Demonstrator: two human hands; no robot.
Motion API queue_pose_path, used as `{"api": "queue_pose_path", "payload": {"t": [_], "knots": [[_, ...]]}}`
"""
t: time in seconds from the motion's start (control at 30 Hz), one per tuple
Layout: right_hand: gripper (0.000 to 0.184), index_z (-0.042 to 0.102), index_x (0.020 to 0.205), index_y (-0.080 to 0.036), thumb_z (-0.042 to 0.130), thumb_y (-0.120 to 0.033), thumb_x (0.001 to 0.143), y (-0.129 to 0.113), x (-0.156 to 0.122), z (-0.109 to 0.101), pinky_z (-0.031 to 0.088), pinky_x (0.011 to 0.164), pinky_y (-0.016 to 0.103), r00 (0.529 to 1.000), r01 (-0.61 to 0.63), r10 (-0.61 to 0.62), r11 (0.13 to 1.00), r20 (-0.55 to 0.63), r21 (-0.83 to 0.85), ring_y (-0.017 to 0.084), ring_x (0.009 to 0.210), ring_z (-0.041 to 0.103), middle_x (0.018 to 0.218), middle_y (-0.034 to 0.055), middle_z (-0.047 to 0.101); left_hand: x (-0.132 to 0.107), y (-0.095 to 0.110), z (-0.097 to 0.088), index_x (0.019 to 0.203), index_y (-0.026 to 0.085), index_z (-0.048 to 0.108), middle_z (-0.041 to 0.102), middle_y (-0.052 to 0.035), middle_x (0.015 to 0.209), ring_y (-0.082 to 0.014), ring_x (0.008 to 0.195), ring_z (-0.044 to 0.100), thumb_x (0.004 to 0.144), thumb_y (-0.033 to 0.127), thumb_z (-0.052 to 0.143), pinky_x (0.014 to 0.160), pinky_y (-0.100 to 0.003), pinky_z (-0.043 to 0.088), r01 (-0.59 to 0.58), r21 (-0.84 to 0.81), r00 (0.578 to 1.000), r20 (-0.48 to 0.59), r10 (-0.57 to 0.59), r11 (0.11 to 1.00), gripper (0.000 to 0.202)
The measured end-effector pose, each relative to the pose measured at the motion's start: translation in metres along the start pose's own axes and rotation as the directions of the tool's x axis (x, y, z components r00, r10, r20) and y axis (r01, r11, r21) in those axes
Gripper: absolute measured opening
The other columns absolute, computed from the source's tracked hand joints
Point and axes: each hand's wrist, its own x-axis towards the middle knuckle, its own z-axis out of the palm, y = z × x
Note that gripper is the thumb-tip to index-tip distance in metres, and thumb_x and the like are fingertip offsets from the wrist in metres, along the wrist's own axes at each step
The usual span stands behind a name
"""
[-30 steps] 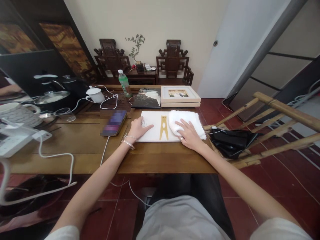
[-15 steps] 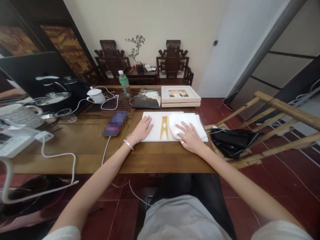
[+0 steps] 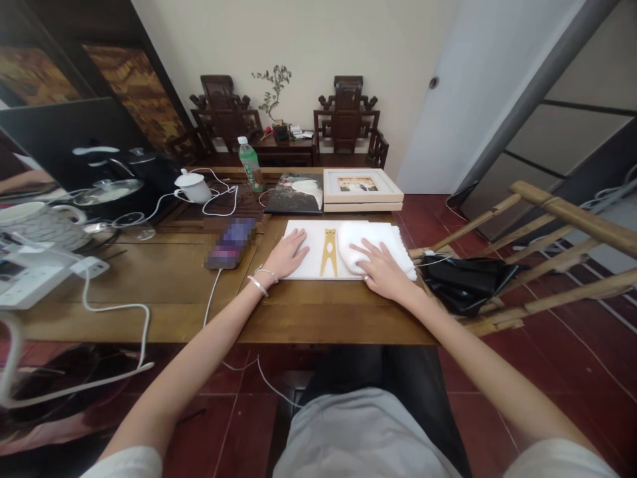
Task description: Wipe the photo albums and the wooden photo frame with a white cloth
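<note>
My left hand (image 3: 288,254) lies flat on the left side of a white board (image 3: 311,265), fingers stretched out. On the board's middle, between my hands, rests a flat yellow piece shaped like a long-legged animal (image 3: 329,253), with a round hole in it. Beside it sits a folded white cloth (image 3: 381,236) with a scalloped edge, covering the board's right part. My right hand (image 3: 381,269) rests on this cloth with its fingers spread. Neither hand grips anything.
Behind the board stand a framed picture (image 3: 363,189), a dark picture panel (image 3: 294,194) and a green-labelled bottle (image 3: 250,164). Leftward are a phone (image 3: 231,244), a lidded white cup (image 3: 192,187), a power strip (image 3: 30,282) and cables. A wooden chair (image 3: 572,219) with a black bag (image 3: 465,282) stands right.
The view has shifted very slightly. Both hands, the cloth and the yellow piece keep their places.
</note>
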Motion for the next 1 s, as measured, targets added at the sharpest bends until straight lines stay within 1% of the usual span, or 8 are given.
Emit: {"api": "queue_pose_path", "payload": {"t": [0.13, 0.33, 0.47, 0.63, 0.73, 0.8, 0.87, 1.0], "knots": [[0.056, 0.066, 0.122, -0.016, 0.044, 0.005, 0.076, 0.011, 0.021, -0.007, 0.026, 0.115, 0.069, 0.998, -0.023, 0.024, 1.000, 0.057, -0.017, 0.037, 0.151, 0.024, 0.160, 0.0108, 0.038, 0.001, -0.001, 0.000, 0.148, 0.011, 0.044, 0.038, -0.0140, 0.159, -0.0281, 0.151, 0.028, 0.101, 0.038, 0.028, 0.124, -0.051, 0.021, 0.009, -0.006, 1.000, 0.004, -0.009, 1.000, 0.057], [0.061, 0.062, 0.129, -0.016, 0.039, 0.006, 0.078, 0.027, 0.060, -0.011, 0.029, 0.113, 0.069, 0.993, -0.073, 0.075, 0.997, 0.094, -0.027, 0.036, 0.151, 0.024, 0.162, 0.0107, 0.036, 0.001, -0.002, 0.001, 0.148, 0.008, 0.044, 0.039, -0.0158, 0.159, -0.0284, 0.150, 0.030, 0.099, 0.032, 0.030, 0.123, -0.051, 0.024, 0.009, -0.016, 1.000, -0.010, -0.010, 1.000, 0.056], [0.061, 0.064, 0.128, -0.015, 0.039, 0.008, 0.077, 0.022, 0.043, -0.008, 0.028, 0.113, 0.071, 0.995, -0.026, 0.030, 0.999, 0.100, -0.041, 0.038, 0.151, 0.022, 0.162, 0.0111, 0.035, 0.002, 0.000, 0.001, 0.147, 0.008, 0.045, 0.039, -0.0156, 0.158, -0.0290, 0.150, 0.030, 0.099, 0.032, 0.031, 0.123, -0.051, 0.025, 0.009, 0.001, 1.000, -0.019, -0.009, 1.000, 0.056], [0.060, 0.070, 0.118, -0.016, 0.040, 0.011, 0.073, -0.010, -0.017, -0.011, 0.024, 0.115, 0.072, 0.993, 0.071, -0.068, 0.997, 0.098, -0.033, 0.039, 0.151, 0.020, 0.162, 0.0121, 0.035, 0.002, 0.002, 0.001, 0.147, 0.008, 0.046, 0.039, -0.0150, 0.159, -0.0298, 0.151, 0.029, 0.099, 0.031, 0.031, 0.123, -0.052, 0.025, 0.014, 0.001, 1.000, -0.012, -0.014, 1.000, 0.055], [0.059, 0.073, 0.113, -0.016, 0.040, 0.011, 0.072, -0.026, -0.041, -0.017, 0.026, 0.113, 0.073, 0.991, 0.094, -0.091, 0.995, 0.102, -0.026, 0.040, 0.150, 0.023, 0.159, 0.0135, 0.039, 0.002, 0.002, 0.001, 0.147, 0.009, 0.046, 0.039, -0.0153, 0.159, -0.0300, 0.150, 0.030, 0.098, 0.031, 0.032, 0.122, -0.053, 0.026, 0.012, -0.001, 1.000, -0.017, -0.012, 1.000, 0.055], [0.059, 0.072, 0.112, -0.017, 0.039, 0.011, 0.072, -0.028, -0.043, -0.018, 0.028, 0.113, 0.072, 0.990, 0.101, -0.099, 0.995, 0.104, -0.021, 0.039, 0.150, 0.024, 0.159, 0.0128, 0.040, 0.002, 0.002, 0.001, 0.146, 0.008, 0.046, 0.039, -0.0157, 0.158, -0.0304, 0.150, 0.030, 0.098, 0.031, 0.032, 0.122, -0.054, 0.026, 0.007, -0.003, 1.000, -0.020, -0.007, 1.000, 0.055], [0.060, 0.071, 0.114, -0.018, 0.039, 0.010, 0.072, -0.021, -0.033, -0.018, 0.028, 0.114, 0.071, 0.990, 0.098, -0.096, 0.995, 0.104, -0.014, 0.038, 0.150, 0.024, 0.159, 0.0109, 0.040, 0.002, 0.002, 0.001, 0.146, 0.010, 0.047, 0.040, -0.0152, 0.158, -0.0301, 0.150, 0.031, 0.098, 0.031, 0.033, 0.122, -0.053, 0.026, 0.003, -0.009, 1.000, -0.022, -0.003, 1.000, 0.054], [0.057, 0.067, 0.119, -0.017, 0.041, 0.008, 0.074, 0.006, 0.010, -0.012, 0.027, 0.115, 0.068, 0.995, 0.042, -0.041, 0.999, 0.088, -0.005, 0.036, 0.151, 0.025, 0.159, 0.0124, 0.040, 0.002, 0.001, 0.000, 0.146, 0.010, 0.047, 0.041, -0.0151, 0.158, -0.0289, 0.150, 0.031, 0.098, 0.031, 0.034, 0.123, -0.051, 0.026, 0.004, -0.015, 1.000, -0.022, -0.004, 1.000, 0.054]]}}
